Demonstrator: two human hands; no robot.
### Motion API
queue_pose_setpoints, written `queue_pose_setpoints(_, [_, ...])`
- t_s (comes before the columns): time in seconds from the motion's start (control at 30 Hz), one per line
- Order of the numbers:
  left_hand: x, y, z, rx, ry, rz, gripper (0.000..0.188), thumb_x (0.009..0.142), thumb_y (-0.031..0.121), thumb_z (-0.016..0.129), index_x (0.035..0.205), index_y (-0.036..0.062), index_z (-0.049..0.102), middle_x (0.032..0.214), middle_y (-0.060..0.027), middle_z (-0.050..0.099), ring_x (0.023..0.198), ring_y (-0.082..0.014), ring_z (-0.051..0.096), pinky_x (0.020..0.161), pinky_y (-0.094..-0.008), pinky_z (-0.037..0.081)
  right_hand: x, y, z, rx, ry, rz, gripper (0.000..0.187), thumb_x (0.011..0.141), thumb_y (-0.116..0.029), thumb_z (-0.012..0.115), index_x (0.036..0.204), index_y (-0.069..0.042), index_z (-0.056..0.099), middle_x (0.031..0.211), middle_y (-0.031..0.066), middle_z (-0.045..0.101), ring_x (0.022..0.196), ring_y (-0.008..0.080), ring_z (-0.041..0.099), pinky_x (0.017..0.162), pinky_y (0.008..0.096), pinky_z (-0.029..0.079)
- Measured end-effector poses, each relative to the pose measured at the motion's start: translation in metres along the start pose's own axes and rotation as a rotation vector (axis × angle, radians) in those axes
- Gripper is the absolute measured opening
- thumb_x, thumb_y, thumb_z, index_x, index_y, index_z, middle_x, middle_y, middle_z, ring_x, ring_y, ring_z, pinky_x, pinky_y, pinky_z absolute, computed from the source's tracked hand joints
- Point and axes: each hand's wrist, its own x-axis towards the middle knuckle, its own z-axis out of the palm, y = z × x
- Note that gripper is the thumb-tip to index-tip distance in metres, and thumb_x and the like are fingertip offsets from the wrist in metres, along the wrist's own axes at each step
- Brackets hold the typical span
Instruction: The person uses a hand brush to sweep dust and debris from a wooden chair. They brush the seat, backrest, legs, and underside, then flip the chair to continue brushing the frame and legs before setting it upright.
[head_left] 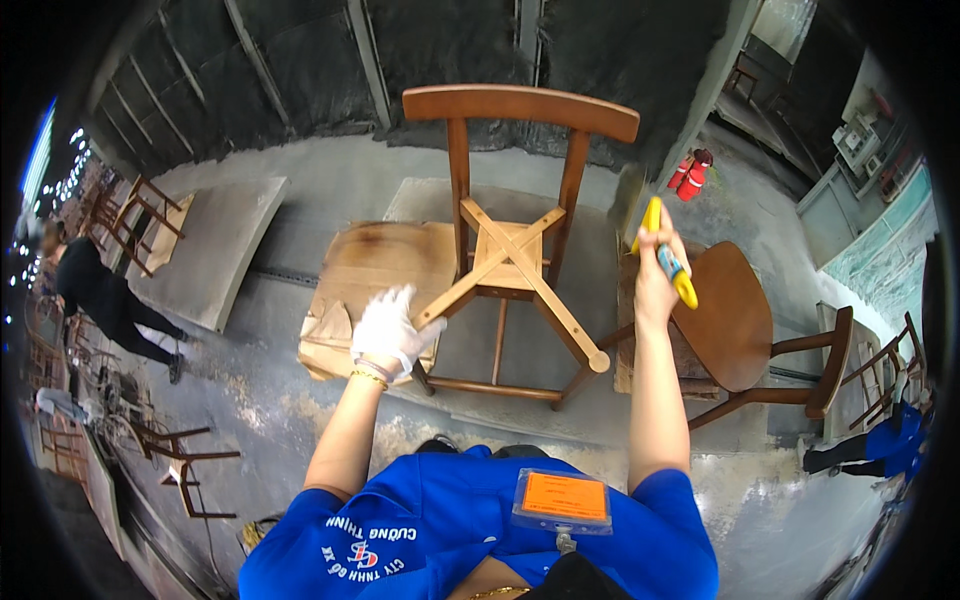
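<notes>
A brown wooden chair frame [520,101] stands before me, with two pale crossed slats [511,255] where the seat would lie. My left hand [387,326], in a white glove, is beside the near left slat end, its fingers stretched out; whether it touches the wood I cannot tell. My bare right hand [655,272] is raised to the right of the chair frame, wrapped round a long yellow tool [687,290] with a light-blue patch. The tool's exact kind is unclear.
Brown cardboard [385,260] lies left of the chair frame. A second chair with a rounded brown seat [728,315] lies tipped at right. Further off are a grey platform [215,255], a person in black [105,290], a red-clad person [690,176] and blue-shirted people [895,440].
</notes>
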Motion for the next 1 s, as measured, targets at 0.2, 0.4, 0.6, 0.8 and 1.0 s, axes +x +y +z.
queue_pose_setpoints(0.2, [0.000, -0.015, 0.014, -0.251, -0.491, -0.337, 0.059, 0.090, 0.051, 0.070, 0.135, 0.0131, 0.065, 0.108, -0.0241, 0.074, 0.105, -0.0408, 0.070, 0.091, -0.0478, 0.055, 0.080, 0.039, 0.133, -0.487, 0.326, -0.422, 0.012, 0.086, 0.002, 0.060, 0.079, -0.007, 0.063, 0.152, 0.0244, 0.054, 0.146, 0.0414, 0.047, 0.119, 0.0417, 0.039])
queue_pose_setpoints(0.4, [0.003, -0.023, 0.015, -0.411, -0.566, -0.415, 0.053, 0.090, 0.049, 0.070, 0.131, 0.0158, 0.068, 0.104, -0.0238, 0.075, 0.100, -0.0429, 0.071, 0.088, -0.0480, 0.056, 0.027, 0.038, 0.318, 0.353, -0.052, 0.001, 0.030, 0.100, -0.014, 0.053, 0.074, -0.006, 0.064, 0.125, 0.0107, 0.072, 0.074, 0.0077, 0.067, 0.065, 0.0264, 0.053])
queue_pose_setpoints(0.6, [0.002, -0.032, 0.020, -0.415, -0.562, -0.360, 0.055, 0.090, 0.045, 0.068, 0.136, 0.0140, 0.066, 0.105, -0.0247, 0.074, 0.100, -0.0430, 0.071, 0.088, -0.0484, 0.056, 0.033, 0.048, 0.308, 0.416, -0.413, -0.136, 0.015, 0.086, 0.002, 0.075, 0.077, -0.008, 0.070, 0.144, 0.0196, 0.063, 0.136, 0.0307, 0.058, 0.111, 0.0415, 0.046])
queue_pose_setpoints(0.8, [-0.001, -0.037, 0.033, -0.449, -0.456, -0.281, 0.054, 0.088, 0.042, 0.072, 0.131, 0.0097, 0.068, 0.097, -0.0244, 0.075, 0.095, -0.0420, 0.072, 0.083, -0.0452, 0.057, 0.093, 0.055, 0.160, -0.373, 0.448, -0.491, 0.013, 0.082, 0.005, 0.066, 0.075, -0.006, 0.064, 0.136, 0.0259, 0.066, 0.127, 0.0353, 0.064, 0.104, 0.0430, 0.052])
queue_pose_setpoints(1.0, [-0.002, -0.038, 0.037, -0.490, -0.530, -0.298, 0.057, 0.090, 0.041, 0.069, 0.136, 0.0066, 0.065, 0.100, -0.0257, 0.074, 0.095, -0.0424, 0.072, 0.084, -0.0468, 0.057, 0.057, 0.043, 0.233, -0.470, 0.118, -0.402, 0.014, 0.075, 0.006, 0.064, 0.074, -0.008, 0.063, 0.118, 0.0194, 0.072, 0.122, 0.0316, 0.068, 0.090, 0.0365, 0.056])
